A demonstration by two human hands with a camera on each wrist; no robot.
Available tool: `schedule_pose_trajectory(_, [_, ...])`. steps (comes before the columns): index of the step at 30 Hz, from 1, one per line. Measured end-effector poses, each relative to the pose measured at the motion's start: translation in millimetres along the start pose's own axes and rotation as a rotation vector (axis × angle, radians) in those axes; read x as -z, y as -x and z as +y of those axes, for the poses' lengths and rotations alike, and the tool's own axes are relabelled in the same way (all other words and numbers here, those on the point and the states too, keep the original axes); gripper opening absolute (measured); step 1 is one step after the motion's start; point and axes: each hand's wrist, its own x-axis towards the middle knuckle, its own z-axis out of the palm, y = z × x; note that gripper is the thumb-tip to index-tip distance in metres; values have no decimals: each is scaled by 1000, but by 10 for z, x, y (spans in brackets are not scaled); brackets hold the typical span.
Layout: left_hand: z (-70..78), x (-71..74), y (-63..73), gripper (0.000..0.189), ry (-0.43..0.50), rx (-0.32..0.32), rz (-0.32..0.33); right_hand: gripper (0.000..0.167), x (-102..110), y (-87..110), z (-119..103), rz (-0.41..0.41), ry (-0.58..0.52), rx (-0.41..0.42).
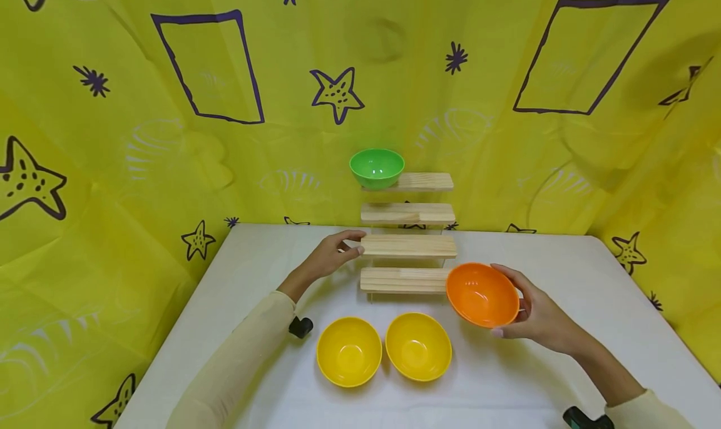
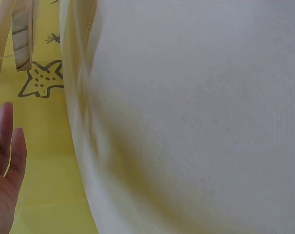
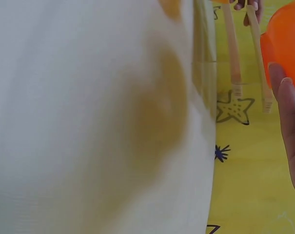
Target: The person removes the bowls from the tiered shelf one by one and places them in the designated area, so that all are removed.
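My right hand (image 1: 543,316) grips an orange bowl (image 1: 481,294) by its right side, thumb at the near rim and fingers around the far side. The bowl is tilted, its inside facing the head camera, beside the right end of the lowest step. Part of the orange bowl (image 3: 288,48) also shows in the right wrist view. My left hand (image 1: 332,253) pinches the left end of a wooden step on the stepped display rack (image 1: 408,246). In the left wrist view, some left fingers (image 2: 18,151) look fairly straight. A green bowl (image 1: 377,168) sits at the left of the top step.
Two yellow bowls, a left one (image 1: 349,352) and a right one (image 1: 419,346), stand side by side on the white tabletop (image 1: 270,379) before the rack. A yellow patterned curtain (image 1: 281,134) hangs behind the table and along both sides.
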Motion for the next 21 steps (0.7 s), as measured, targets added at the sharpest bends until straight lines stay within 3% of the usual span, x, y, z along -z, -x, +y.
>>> schedule_pose_trajectory(21, [-2,3,3,44,3,4,1,94,-142,253,185,-4,16,-88])
